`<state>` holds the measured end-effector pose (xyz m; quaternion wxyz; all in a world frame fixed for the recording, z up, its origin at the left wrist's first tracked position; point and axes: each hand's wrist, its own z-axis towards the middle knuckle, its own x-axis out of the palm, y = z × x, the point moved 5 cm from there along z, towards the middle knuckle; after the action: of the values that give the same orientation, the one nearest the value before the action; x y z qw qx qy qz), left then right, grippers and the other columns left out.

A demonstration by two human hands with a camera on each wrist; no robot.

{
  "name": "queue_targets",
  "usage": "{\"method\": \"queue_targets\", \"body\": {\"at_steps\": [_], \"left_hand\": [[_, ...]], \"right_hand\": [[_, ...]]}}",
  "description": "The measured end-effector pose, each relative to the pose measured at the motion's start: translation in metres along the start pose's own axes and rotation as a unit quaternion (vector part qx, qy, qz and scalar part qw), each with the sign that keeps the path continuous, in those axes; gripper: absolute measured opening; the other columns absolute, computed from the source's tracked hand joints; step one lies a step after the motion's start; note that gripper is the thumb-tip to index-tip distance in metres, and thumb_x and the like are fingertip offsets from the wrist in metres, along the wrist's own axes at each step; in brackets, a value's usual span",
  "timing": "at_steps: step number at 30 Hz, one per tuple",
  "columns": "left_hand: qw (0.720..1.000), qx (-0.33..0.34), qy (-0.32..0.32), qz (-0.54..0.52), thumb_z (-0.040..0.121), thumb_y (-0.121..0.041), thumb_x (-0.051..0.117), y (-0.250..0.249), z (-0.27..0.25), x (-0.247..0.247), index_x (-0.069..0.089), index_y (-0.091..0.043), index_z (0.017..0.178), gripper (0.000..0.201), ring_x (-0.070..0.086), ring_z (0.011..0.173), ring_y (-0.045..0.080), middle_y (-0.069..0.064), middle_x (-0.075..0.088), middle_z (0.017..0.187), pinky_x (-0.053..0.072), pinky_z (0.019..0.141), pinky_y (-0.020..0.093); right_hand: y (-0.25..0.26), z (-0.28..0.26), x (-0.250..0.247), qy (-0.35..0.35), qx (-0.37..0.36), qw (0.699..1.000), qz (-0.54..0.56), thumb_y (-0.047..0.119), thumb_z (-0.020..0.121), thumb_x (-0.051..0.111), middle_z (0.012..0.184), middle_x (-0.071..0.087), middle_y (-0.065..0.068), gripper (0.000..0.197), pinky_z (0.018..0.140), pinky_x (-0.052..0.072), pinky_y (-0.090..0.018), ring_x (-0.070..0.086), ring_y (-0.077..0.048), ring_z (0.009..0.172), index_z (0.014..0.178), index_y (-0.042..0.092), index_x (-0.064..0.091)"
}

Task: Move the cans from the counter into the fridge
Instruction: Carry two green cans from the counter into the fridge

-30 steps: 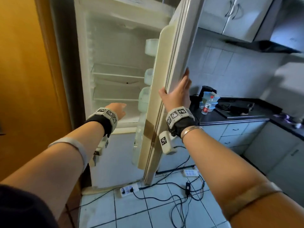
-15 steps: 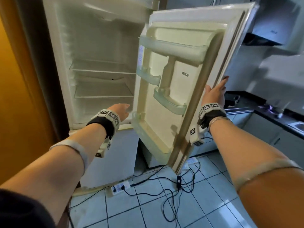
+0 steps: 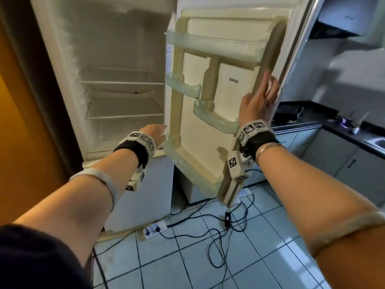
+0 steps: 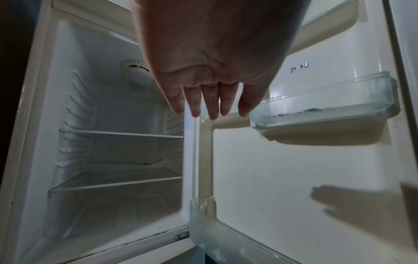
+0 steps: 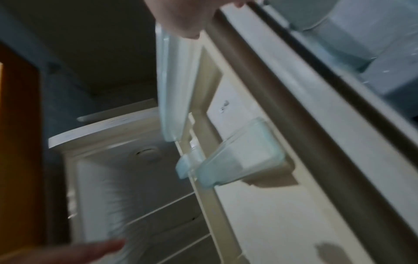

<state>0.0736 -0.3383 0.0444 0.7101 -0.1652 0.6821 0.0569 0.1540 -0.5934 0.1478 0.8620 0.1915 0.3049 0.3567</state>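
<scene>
Swung much wider since a second ago, the fridge door (image 3: 225, 105) stands fully open; my right hand (image 3: 259, 102) lies flat on its edge, released, my left hand (image 3: 155, 135) hangs relaxed, holding nothing, before the fridge (image 3: 123, 105). No cans are visible; the table (image 3: 308, 122) lies right. Cables (image 3: 216, 232) on the tiled floor could trip me.

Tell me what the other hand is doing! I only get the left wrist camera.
Observer: The right hand lies with straight fingers against the free edge of the fridge door.
Operator: Where are the cans?
Observer: None in view; the head camera shows part of a dark counter right of the door.
Operator: Anything on the floor?
Observer: A power strip and loose cables lie below the door.
</scene>
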Motion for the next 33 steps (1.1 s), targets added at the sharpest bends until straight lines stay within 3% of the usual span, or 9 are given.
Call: {"method": "queue_targets", "body": {"at_steps": [3, 7, 14, 17, 22, 28, 33], "left_hand": [[1.0, 0.002, -0.004, 0.004, 0.097, -0.018, 0.037, 0.007, -0.009, -0.004, 0.025, -0.015, 0.147, 0.05, 0.035, 0.137, 0.026, 0.005, 0.033, 0.151, 0.031, 0.111, 0.037], [1.0, -0.024, -0.012, -0.014, 0.095, -0.019, 0.041, 0.04, -0.03, -0.003, 0.026, -0.019, 0.146, 0.053, 0.034, 0.138, 0.025, 0.003, 0.034, 0.151, 0.029, 0.113, 0.038], [0.993, -0.118, -0.008, -0.026, 0.096, -0.023, 0.04, 0.101, -0.092, 0.002, 0.034, -0.016, 0.142, 0.047, 0.044, 0.129, 0.031, 0.01, 0.043, 0.144, 0.037, 0.107, 0.04], [0.984, -0.175, -0.017, -0.019, 0.097, -0.022, 0.038, 0.125, -0.122, 0.006, 0.034, -0.013, 0.142, 0.046, 0.036, 0.136, 0.027, 0.008, 0.037, 0.148, 0.031, 0.111, 0.037], [0.96, -0.275, -0.039, -0.008, 0.099, -0.025, 0.036, 0.157, -0.184, 0.018, 0.021, -0.021, 0.147, 0.051, 0.015, 0.146, 0.019, -0.001, 0.021, 0.156, 0.022, 0.118, 0.037], [0.908, -0.411, -0.075, -0.002, 0.099, -0.029, 0.035, 0.158, -0.287, 0.029, 0.022, -0.023, 0.147, 0.05, 0.017, 0.145, 0.016, -0.006, 0.023, 0.155, 0.028, 0.114, 0.035], [0.855, -0.506, -0.107, -0.043, 0.098, -0.023, 0.038, 0.134, -0.397, 0.034, 0.027, -0.018, 0.146, 0.049, 0.022, 0.144, 0.021, 0.001, 0.028, 0.153, 0.025, 0.114, 0.036]], "right_hand": [[0.032, -0.028, 0.023, 0.063, -0.065, 0.994, 0.063, 0.005, 0.088, 0.043, 0.148, 0.028, -0.011, 0.061, 0.108, 0.037, -0.039, 0.035, -0.025, 0.133, 0.145, 0.018, 0.026], [0.056, -0.074, 0.069, 0.17, -0.116, 0.978, 0.029, 0.007, 0.089, 0.042, 0.139, 0.042, -0.012, 0.048, 0.108, 0.03, -0.033, 0.041, -0.028, 0.127, 0.136, 0.009, 0.042], [0.108, -0.145, 0.142, 0.339, -0.16, 0.925, 0.065, 0.012, 0.093, 0.04, 0.128, 0.056, -0.009, 0.036, 0.096, 0.037, -0.032, 0.048, -0.027, 0.118, 0.125, 0.012, 0.056], [0.14, -0.176, 0.164, 0.375, -0.203, 0.897, 0.114, 0.011, 0.091, 0.042, 0.123, 0.06, -0.011, 0.035, 0.094, 0.038, -0.032, 0.053, -0.028, 0.113, 0.121, 0.009, 0.059], [0.189, -0.232, 0.175, 0.436, -0.309, 0.826, 0.179, 0.015, 0.094, 0.041, 0.119, 0.063, -0.012, 0.033, 0.094, 0.041, -0.031, 0.055, -0.027, 0.11, 0.12, 0.008, 0.06], [0.236, -0.302, 0.142, 0.491, -0.411, 0.727, 0.248, 0.023, 0.096, 0.04, 0.119, 0.063, -0.008, 0.033, 0.088, 0.046, -0.03, 0.057, -0.024, 0.109, 0.119, 0.011, 0.06], [0.273, -0.372, 0.08, 0.55, -0.475, 0.63, 0.274, 0.027, 0.096, 0.038, 0.117, 0.062, -0.007, 0.033, 0.087, 0.044, -0.03, 0.056, -0.023, 0.108, 0.117, 0.014, 0.06]]}}
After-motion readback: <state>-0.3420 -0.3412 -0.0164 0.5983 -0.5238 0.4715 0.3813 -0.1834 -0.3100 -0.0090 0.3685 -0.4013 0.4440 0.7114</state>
